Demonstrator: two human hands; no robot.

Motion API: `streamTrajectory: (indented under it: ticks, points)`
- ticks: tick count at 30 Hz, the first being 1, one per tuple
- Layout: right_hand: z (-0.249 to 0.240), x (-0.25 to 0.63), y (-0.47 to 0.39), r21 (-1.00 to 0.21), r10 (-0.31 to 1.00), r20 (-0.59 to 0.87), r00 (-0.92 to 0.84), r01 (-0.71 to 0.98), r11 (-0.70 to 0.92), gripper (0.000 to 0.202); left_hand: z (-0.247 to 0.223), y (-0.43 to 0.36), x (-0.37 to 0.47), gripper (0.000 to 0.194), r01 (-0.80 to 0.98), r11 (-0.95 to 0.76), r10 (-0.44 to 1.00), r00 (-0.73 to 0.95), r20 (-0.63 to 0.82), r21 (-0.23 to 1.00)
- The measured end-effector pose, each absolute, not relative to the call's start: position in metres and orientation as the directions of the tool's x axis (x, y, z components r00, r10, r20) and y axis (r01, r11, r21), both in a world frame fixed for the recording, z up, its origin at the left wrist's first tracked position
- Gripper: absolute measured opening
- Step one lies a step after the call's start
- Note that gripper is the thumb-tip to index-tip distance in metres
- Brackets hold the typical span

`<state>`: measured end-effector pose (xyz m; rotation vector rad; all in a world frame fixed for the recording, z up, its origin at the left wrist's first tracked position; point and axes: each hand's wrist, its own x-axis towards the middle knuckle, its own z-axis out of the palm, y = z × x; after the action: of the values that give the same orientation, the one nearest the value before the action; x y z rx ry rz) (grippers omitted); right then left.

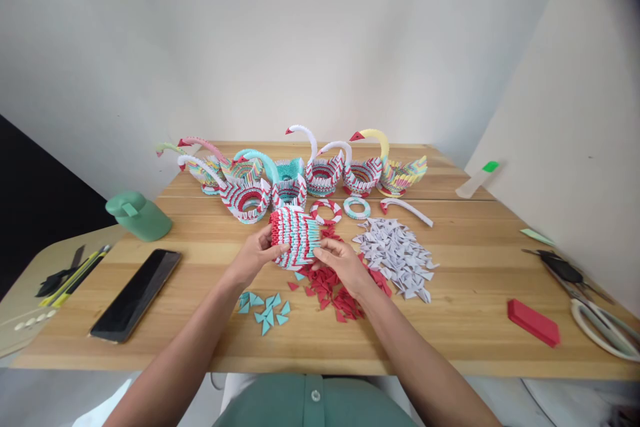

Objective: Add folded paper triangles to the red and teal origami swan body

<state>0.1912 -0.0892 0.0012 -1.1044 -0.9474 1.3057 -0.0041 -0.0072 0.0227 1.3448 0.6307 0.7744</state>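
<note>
Between my two hands is a round body of folded paper pieces (295, 233), tilted on its side, banded in red, white and light blue. My left hand (260, 250) is closed on its left end, thumb across the front. At its right edge, my right hand (340, 260) pinches the rim pieces; whether a separate loose piece is in those fingers I cannot make out. Below and behind the right hand lies a pile of red folded paper triangles (345, 303). Some light blue triangles (270, 312) are spread nearer me, and a heap of white triangles (397, 257) lies to the right.
Several folded-paper swans (250, 200) line the back. Before them sit a red-white ring (326, 211), a blue-white ring (357, 207) and a loose white swan neck (407, 209). A phone (136, 295) and green flask (139, 215) are left; a red block (533, 322) and scissors (603, 323) are right.
</note>
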Motion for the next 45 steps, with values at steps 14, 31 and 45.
streamTrajectory:
  ticks: [14,31,45]
  points:
    - [0.002,0.193,-0.091,-0.977,0.993,0.071,0.094,-0.194,0.089,0.041,0.014,-0.006,-0.002,0.049,-0.204,0.05,0.811,0.58,0.079,0.978]
    - [-0.001,0.187,-0.093,-0.995,0.989,0.081,0.127,-0.043,0.087,0.025,0.011,-0.015,0.007,0.059,-0.237,0.09,0.822,0.566,0.062,0.967]
    - [-0.003,0.197,-0.09,-0.995,0.992,0.074,0.101,-0.053,0.079,0.03,0.013,-0.016,0.007,0.057,-0.224,0.052,0.816,0.571,0.088,0.973]
